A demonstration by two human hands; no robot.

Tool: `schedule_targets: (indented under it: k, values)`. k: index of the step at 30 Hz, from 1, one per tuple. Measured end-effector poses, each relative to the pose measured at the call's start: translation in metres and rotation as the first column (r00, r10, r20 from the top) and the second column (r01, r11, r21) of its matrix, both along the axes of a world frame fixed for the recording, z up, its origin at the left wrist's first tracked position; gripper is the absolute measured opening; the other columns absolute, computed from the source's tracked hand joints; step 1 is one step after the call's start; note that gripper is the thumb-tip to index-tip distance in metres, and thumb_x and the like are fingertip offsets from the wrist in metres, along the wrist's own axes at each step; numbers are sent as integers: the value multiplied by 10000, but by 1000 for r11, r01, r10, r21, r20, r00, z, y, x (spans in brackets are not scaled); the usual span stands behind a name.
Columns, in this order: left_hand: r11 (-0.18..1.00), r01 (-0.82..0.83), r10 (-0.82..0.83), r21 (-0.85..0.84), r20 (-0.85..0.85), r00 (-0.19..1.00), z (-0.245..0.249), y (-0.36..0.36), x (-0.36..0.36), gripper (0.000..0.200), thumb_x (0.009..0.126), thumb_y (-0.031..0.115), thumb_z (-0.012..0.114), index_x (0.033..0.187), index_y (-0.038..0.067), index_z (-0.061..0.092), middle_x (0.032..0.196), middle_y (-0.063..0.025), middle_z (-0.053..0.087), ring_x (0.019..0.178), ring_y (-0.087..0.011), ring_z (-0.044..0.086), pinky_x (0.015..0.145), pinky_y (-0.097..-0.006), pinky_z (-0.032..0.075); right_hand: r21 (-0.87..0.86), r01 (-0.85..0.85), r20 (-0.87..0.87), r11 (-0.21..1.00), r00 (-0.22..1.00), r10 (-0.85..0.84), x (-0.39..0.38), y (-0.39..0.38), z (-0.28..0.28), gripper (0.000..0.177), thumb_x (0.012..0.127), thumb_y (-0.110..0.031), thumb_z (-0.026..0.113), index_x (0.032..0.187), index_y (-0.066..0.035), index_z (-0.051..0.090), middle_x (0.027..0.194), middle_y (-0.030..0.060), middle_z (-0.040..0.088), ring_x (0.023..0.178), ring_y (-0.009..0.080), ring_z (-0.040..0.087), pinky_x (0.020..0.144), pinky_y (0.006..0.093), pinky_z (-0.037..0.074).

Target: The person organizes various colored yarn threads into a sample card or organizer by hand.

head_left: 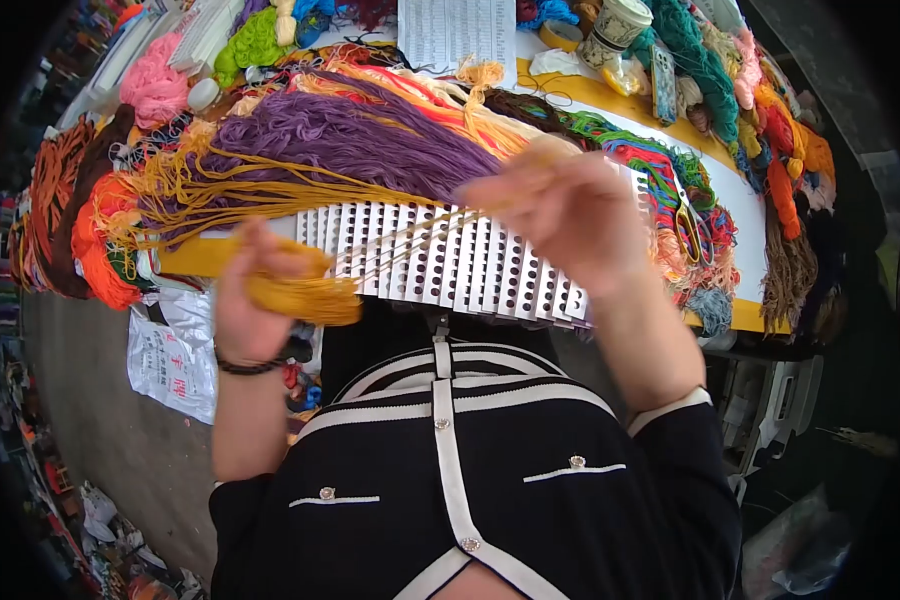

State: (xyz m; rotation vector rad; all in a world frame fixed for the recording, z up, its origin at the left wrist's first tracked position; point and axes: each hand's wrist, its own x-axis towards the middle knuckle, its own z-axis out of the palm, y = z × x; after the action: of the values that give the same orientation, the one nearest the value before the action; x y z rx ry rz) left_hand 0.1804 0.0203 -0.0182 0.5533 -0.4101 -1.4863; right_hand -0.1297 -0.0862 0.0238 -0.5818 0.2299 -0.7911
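My left hand [255,295] is closed around a bundle of mustard-yellow thread [310,297] in front of the table edge. Several strands run from this bundle across to my right hand [570,215], whose fingers are pinched on them and smeared by motion. Beneath the strands lies a fanned row of white cards with punched holes [450,262]. Behind the cards spread long purple threads [340,140], with loose mustard-yellow threads [260,195] along their near side.
A printed sheet [458,35] lies at the back. Scissors [688,225] rest among coloured threads at right. A patterned cup [615,30], a tape roll [560,36] and a phone-like object [663,85] stand behind. Orange skeins [105,240] hang at left, above a white plastic bag [175,355].
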Motion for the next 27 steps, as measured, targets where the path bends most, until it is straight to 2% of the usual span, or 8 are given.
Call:
schedule_targets:
  k: [2,4,6,9,11,14,16,27]
  values:
    - [968,-236,227,87,101,969,5,5,60,346,940,142,427,1280,80,423,1015,5,621,588,-14,435,555,-165,401,-13,266,50,964,963,-265,-57,-3,41,107,807,-143,517,847,-52,478,661,4,404,606,143,474,583,255,406]
    - [931,-351,331,98,179,927,10,16,129,368,929,96,415,1295,58,424,1045,-8,614,479,16,347,413,-133,293,-346,427,-131,835,860,-494,-139,-27,56,86,819,-99,508,837,-17,531,645,-7,392,553,77,355,508,224,316]
    - [898,-425,386,112,262,885,28,17,137,369,922,91,420,1289,49,433,1043,-14,613,448,17,318,386,-133,262,-871,456,-330,186,-260,-907,-193,-40,57,181,838,-130,524,871,21,618,712,31,534,636,89,479,578,206,372]
    - [953,-260,146,154,519,842,35,2,79,395,892,129,472,1269,14,449,1001,-36,618,431,16,294,379,-134,224,-985,37,-170,169,-387,-906,-144,-24,55,218,835,-151,563,922,23,663,824,66,627,748,102,561,659,195,412]
    - [962,54,-175,269,451,876,25,-24,14,381,887,129,471,1249,8,473,994,-44,626,437,21,307,385,-130,218,-768,95,-622,634,126,-772,-95,-22,13,227,808,-142,615,970,11,660,853,55,656,757,107,585,682,242,451]
    - [862,326,-498,388,534,683,2,-55,-62,284,891,163,506,1149,63,571,1082,-21,608,640,-50,508,461,-109,293,-504,-282,-855,816,293,-427,-12,-10,-40,180,794,-191,645,849,-29,700,744,55,662,648,107,589,605,252,470]
    - [780,338,-586,526,424,691,-14,-71,-86,291,914,219,486,1160,79,554,1133,-31,580,913,-114,567,560,-154,385,-534,-395,-845,747,223,-486,12,-9,-62,200,824,-181,592,808,-6,687,682,55,644,567,118,584,556,256,475]
    - [889,116,-427,443,713,556,-52,-96,-127,190,800,41,596,969,43,509,776,-6,532,647,-73,498,563,-209,402,-254,-210,-927,944,330,-176,23,-29,-89,255,803,-172,519,691,18,648,596,72,621,516,139,609,529,263,498]
